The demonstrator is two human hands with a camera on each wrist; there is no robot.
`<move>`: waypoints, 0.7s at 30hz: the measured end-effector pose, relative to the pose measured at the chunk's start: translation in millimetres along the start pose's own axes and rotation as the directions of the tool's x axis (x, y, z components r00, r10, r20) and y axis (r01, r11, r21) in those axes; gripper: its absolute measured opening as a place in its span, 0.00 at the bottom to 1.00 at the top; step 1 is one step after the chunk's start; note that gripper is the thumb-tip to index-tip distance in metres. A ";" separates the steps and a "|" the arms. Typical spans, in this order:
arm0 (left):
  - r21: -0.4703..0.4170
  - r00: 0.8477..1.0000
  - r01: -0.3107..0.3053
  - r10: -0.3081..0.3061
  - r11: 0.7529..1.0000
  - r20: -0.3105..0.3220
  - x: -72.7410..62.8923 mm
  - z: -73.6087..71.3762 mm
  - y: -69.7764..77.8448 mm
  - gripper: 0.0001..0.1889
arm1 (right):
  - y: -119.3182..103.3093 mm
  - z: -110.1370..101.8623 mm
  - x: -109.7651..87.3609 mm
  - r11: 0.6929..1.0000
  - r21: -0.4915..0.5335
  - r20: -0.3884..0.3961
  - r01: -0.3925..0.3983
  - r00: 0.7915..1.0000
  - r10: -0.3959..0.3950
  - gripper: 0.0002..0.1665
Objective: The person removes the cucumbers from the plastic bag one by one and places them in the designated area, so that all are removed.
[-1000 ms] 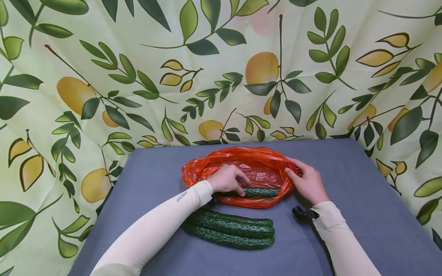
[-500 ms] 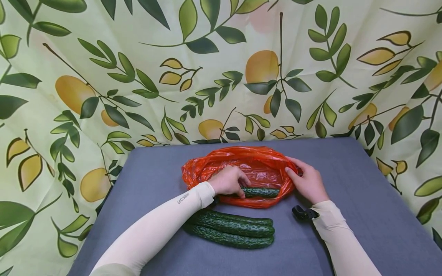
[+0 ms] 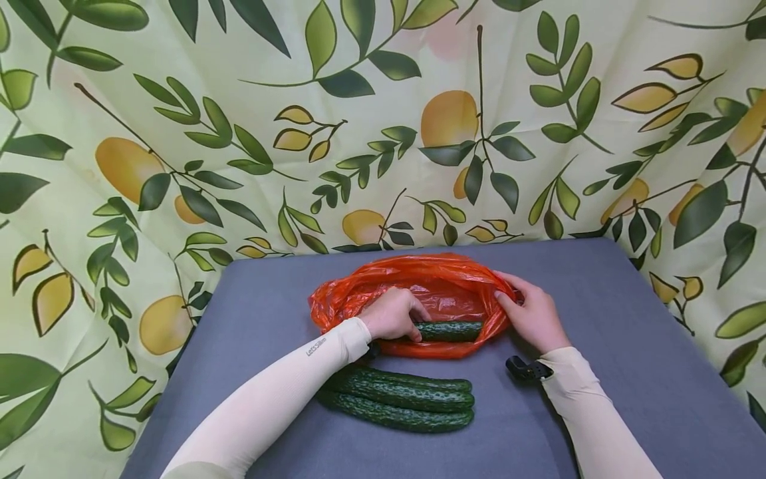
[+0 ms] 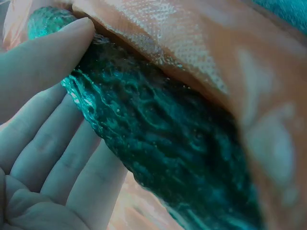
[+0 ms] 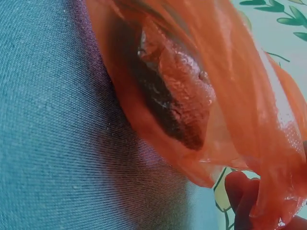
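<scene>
A red plastic bag (image 3: 419,263) lies on its side with its mouth spread toward me. My left hand (image 3: 391,314) reaches into that mouth and holds a dark green, bumpy cucumber (image 3: 451,330). In the left wrist view, the thumb (image 4: 57,52) lies over the cucumber (image 4: 153,129) and the other fingers pass behind it. On the bag's right side, my right hand (image 3: 535,316) grips the rim between thumb and fingers. The right wrist view shows a dark shape through the thin bag (image 5: 230,72), with fingertips (image 5: 242,191) at its edge.
In front of the bag, cucumbers lie side by side, an upper cucumber (image 3: 413,391) and a nearer cucumber (image 3: 401,414); their left ends are partly behind my left forearm. A grey-blue cloth covers the table (image 3: 598,286). Behind it hangs a leaf-and-fruit patterned curtain (image 3: 383,159).
Both hands stay nearly in place. The cucumber inside the bag shows slightly more above the front rim. The whole head view has shifted a little.
</scene>
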State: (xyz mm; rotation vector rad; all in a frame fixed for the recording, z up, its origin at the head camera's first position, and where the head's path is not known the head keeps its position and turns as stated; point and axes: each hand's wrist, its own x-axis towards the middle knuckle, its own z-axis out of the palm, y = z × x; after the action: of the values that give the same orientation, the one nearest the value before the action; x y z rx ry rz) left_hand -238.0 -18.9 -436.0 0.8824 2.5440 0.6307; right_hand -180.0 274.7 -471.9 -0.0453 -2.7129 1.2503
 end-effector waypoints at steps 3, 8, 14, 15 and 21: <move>-0.014 1.000 -0.005 0.005 1.000 -0.011 -1.3 -1.0 -1.2 0.17 | 0.4 -0.8 0.8 1.000 -0.008 -0.004 0.012 1.000 -0.012 0.29; -0.029 1.000 -0.019 0.018 0.999 -0.025 -2.1 -4.8 -3.8 0.18 | 1.7 -0.8 1.8 0.999 -0.026 -0.018 0.035 0.999 -0.036 0.28; -0.014 0.999 -0.011 0.011 1.000 -0.051 0.3 -8.8 -6.7 0.18 | 3.0 -1.9 0.6 0.999 -0.028 -0.008 0.018 1.000 -0.018 0.29; -0.011 0.999 -0.009 0.008 1.000 -0.051 0.2 -9.2 -6.8 0.18 | 2.9 -1.8 0.6 1.000 -0.028 -0.004 0.015 1.000 -0.015 0.29; -0.017 0.997 -0.002 0.001 1.000 -0.073 -1.5 -11.0 -5.0 0.17 | 2.0 -1.0 1.2 1.000 -0.024 0.010 0.003 1.000 -0.003 0.30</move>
State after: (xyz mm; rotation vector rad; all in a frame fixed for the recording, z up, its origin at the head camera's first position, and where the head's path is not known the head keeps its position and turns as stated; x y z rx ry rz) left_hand -244.6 -26.6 -429.3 0.8704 2.5984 0.6965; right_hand -181.1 277.0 -472.7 -0.0373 -2.7354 1.2208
